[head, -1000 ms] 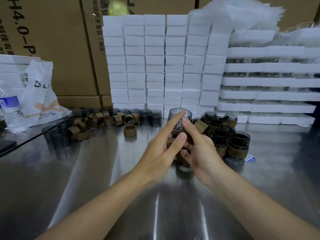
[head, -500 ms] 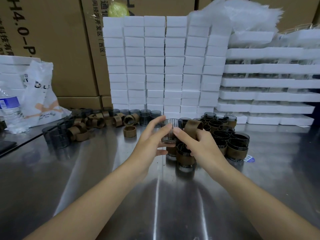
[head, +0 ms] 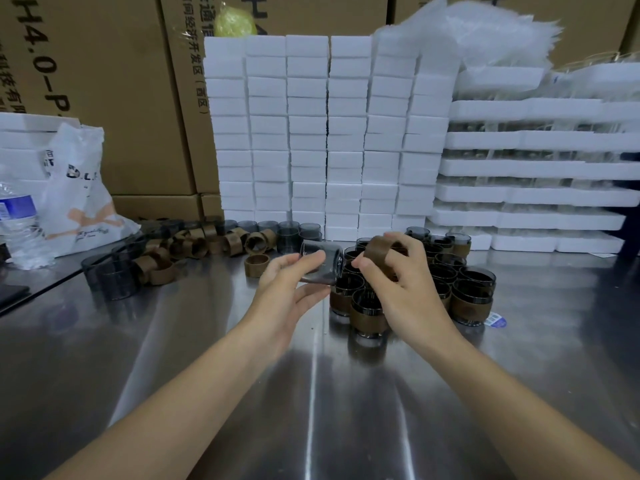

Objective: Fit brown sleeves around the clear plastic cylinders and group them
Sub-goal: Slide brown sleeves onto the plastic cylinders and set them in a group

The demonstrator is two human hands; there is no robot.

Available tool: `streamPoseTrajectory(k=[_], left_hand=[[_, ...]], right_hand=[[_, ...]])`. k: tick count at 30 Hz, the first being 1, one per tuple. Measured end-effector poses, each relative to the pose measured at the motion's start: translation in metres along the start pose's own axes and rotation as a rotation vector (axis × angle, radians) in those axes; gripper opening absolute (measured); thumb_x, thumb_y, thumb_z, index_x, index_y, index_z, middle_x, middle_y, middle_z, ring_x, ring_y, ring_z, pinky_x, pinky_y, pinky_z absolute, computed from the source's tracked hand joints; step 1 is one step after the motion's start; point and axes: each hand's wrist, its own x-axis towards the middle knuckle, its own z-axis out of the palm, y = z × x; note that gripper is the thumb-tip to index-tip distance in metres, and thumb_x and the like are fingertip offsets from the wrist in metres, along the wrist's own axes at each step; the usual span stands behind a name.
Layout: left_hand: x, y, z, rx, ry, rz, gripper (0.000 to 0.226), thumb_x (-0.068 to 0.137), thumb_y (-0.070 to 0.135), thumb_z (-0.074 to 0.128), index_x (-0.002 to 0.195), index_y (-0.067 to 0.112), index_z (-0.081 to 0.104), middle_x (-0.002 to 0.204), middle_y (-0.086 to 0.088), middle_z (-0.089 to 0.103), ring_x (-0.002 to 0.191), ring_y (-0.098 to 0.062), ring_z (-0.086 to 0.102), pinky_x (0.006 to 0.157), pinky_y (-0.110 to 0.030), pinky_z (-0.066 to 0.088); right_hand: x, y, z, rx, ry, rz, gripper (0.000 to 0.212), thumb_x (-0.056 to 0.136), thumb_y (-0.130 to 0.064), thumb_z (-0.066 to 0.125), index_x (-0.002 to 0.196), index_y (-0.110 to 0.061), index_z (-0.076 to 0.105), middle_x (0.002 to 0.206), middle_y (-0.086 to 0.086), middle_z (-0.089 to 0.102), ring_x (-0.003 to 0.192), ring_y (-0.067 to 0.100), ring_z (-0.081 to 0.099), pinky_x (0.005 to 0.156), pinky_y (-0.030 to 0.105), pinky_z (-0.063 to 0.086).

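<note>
Even light, glare streaks, edge distortion

The right hand (head: 401, 289) covers several sleeved cylinders (head: 472, 299) in the cluster behind it — their count cannot be told. At the left edge of the frame a water bottle (head: 17, 233) is cut off. Print on the cardboard boxes (head: 104, 98), upper left, is cropped — partly unreadable.

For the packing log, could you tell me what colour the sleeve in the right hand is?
Brown, in the head view: the sleeve in the right hand.
</note>
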Motion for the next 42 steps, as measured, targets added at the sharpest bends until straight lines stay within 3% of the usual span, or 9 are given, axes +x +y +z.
streamPoseTrajectory(k=[3,6,13,16,23,28,30,37,42], left_hand=[[0.003,-0.001,-0.003,-0.004,-0.062,0.036,0.049,0.094,0.019,0.082,0.139,0.029,0.064,0.111,0.001,0.083,0.107,-0.026,0.08,0.088,-0.034,0.065],[0.004,-0.001,-0.004,0.001,-0.074,0.026,0.033,0.098,0.02,0.077,0.126,0.038,0.076,0.121,0.0,0.08,0.111,-0.029,0.079,0.087,-0.036,0.065],[0.006,-0.002,-0.005,0.0,-0.03,-0.046,0.03,0.099,0.01,0.073,0.129,0.015,0.073,0.111,-0.012,0.082,0.098,-0.034,0.081,0.081,-0.036,0.066],[0.006,-0.003,-0.004,-0.003,-0.037,-0.071,0.033,0.099,0.009,0.073,0.131,0.006,0.07,0.124,-0.018,0.076,0.098,-0.032,0.081,0.085,-0.04,0.066],[0.006,-0.005,-0.004,0.009,-0.071,-0.095,0.034,0.097,0.011,0.074,0.131,0.008,0.071,0.106,-0.011,0.08,0.087,-0.027,0.08,0.081,-0.035,0.065],[0.007,-0.005,-0.006,-0.013,-0.066,-0.106,0.035,0.097,0.011,0.074,0.132,0.007,0.07,0.126,-0.022,0.072,0.096,-0.032,0.081,0.089,-0.043,0.066],[0.008,-0.005,-0.007,-0.011,-0.064,-0.117,0.036,0.096,0.015,0.077,0.131,0.007,0.071,0.133,-0.024,0.07,0.103,-0.033,0.08,0.09,-0.044,0.066],[0.005,-0.007,-0.005,0.08,-0.204,-0.099,0.094,0.061,0.025,0.108,0.141,0.018,0.06,0.124,-0.012,0.079,0.116,-0.034,0.077,0.101,-0.043,0.062],[0.004,-0.01,-0.003,0.104,-0.173,0.0,0.1,0.051,0.019,0.111,0.139,0.023,0.062,0.129,-0.013,0.076,0.112,-0.033,0.078,0.097,-0.04,0.064]], right_hand=[[-0.001,0.003,-0.001,-0.082,-0.052,-0.058,0.015,0.107,-0.029,0.068,0.111,-0.031,0.082,0.16,-0.015,0.028,0.153,0.002,0.029,0.117,0.032,0.043],[-0.002,0.004,-0.002,-0.14,-0.083,-0.128,0.022,0.107,-0.015,0.068,0.117,-0.028,0.082,0.163,-0.011,0.03,0.14,-0.006,0.043,0.107,0.029,0.051],[-0.002,0.013,-0.002,-0.422,-0.139,-0.366,0.025,0.1,-0.005,0.068,0.119,-0.014,0.082,0.154,-0.012,0.048,0.121,0.003,0.058,0.1,0.033,0.056],[-0.003,0.014,-0.002,-0.396,-0.169,-0.406,0.035,0.095,-0.018,0.069,0.129,-0.018,0.078,0.149,-0.022,0.047,0.115,0.003,0.06,0.091,0.027,0.058],[-0.003,0.015,0.002,-0.326,-0.147,-0.339,0.045,0.094,-0.055,0.075,0.13,-0.028,0.079,0.134,-0.035,0.047,0.117,-0.004,0.06,0.092,0.025,0.059],[-0.004,0.013,0.0,-0.345,-0.08,-0.319,0.022,0.091,-0.035,0.084,0.108,-0.028,0.073,0.13,-0.022,0.062,0.117,0.001,0.061,0.096,0.034,0.057],[-0.004,0.011,-0.002,-0.359,-0.093,-0.31,0.032,0.089,-0.029,0.085,0.107,-0.034,0.059,0.126,-0.021,0.064,0.116,0.006,0.061,0.097,0.036,0.055],[-0.006,0.01,-0.001,-0.361,-0.151,-0.303,0.054,0.09,-0.017,0.077,0.131,-0.039,0.05,0.124,-0.027,0.06,0.117,0.005,0.058,0.1,0.032,0.051],[-0.004,0.005,-0.003,-0.133,-0.176,-0.253,0.038,0.087,-0.013,0.073,0.116,-0.032,0.058,0.137,-0.027,0.065,0.131,0.004,0.06,0.105,0.032,0.052]])
